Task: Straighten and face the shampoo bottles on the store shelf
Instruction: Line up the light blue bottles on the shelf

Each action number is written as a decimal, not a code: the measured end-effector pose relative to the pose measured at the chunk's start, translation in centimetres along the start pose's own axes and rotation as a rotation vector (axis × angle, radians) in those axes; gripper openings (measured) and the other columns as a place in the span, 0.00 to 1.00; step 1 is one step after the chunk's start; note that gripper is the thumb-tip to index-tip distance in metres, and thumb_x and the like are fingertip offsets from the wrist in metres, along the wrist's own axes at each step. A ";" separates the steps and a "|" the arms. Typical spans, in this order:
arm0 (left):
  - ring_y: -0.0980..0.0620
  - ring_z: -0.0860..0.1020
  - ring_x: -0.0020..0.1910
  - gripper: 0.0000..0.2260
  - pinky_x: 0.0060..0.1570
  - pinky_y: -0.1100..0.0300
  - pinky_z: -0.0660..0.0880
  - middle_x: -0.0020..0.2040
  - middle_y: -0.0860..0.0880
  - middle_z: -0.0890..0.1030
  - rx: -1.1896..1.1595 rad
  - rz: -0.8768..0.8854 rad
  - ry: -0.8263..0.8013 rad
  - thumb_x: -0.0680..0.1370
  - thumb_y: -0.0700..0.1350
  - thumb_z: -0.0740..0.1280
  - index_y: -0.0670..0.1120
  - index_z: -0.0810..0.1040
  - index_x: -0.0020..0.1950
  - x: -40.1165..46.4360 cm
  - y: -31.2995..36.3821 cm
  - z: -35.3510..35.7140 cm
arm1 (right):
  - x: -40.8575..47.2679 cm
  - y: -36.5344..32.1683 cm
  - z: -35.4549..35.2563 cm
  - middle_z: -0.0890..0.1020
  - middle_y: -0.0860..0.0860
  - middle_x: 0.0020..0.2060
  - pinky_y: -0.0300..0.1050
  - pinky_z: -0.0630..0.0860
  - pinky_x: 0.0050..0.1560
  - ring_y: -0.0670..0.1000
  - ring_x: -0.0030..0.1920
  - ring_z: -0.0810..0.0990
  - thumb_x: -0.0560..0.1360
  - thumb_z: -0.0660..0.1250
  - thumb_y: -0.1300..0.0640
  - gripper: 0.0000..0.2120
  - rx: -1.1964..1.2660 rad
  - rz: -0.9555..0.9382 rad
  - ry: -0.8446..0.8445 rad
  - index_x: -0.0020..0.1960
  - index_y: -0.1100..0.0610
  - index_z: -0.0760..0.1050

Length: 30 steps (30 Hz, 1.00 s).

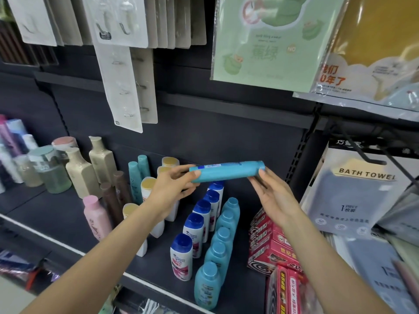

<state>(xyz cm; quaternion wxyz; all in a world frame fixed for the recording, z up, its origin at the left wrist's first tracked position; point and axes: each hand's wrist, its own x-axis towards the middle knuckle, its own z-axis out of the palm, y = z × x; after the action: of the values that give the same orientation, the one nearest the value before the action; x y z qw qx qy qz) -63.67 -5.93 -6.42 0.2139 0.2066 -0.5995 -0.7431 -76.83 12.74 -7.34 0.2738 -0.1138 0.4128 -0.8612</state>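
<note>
Between your two hands, a teal bottle (pixel 226 171) lies sideways in the air above the shelf (pixel 158 266). Your left hand (pixel 172 189) pinches its left end with thumb and fingers; your right hand (pixel 273 196) grips the right end. Below your hands stand a row of blue-capped white bottles (pixel 195 232) and a row of teal bottles (pixel 221 245); red boxes (pixel 269 245) sit under your right wrist.

- Even, fairly bright indoor light from overhead; shadows are soft and weak on the dark shelf (pixel 158 264)
- Glare streaks the glossy hanging packets (pixel 374 71) at 1 o'clock
- Wide-angle bending curves the shelf edges toward 9 and 3 o'clock
- Whole picture slightly soft; print on packets at 12 o'clock is blurred, corners smeared
</note>
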 end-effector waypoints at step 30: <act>0.49 0.67 0.69 0.19 0.67 0.53 0.66 0.73 0.49 0.66 1.472 0.331 -0.365 0.81 0.48 0.60 0.50 0.67 0.72 9.3 -9.7 -0.3 | 10.0 2.8 -3.2 0.81 0.50 0.42 0.38 0.72 0.44 0.48 0.44 0.79 0.69 0.75 0.55 0.11 -1.369 -0.208 0.203 0.49 0.57 0.78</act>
<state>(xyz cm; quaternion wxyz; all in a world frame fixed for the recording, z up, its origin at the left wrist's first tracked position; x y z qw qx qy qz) -71.81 -9.58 -16.49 0.0275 0.0776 -0.9875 -0.1342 -85.34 7.76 -11.89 0.0168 -0.2185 0.8730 -0.4357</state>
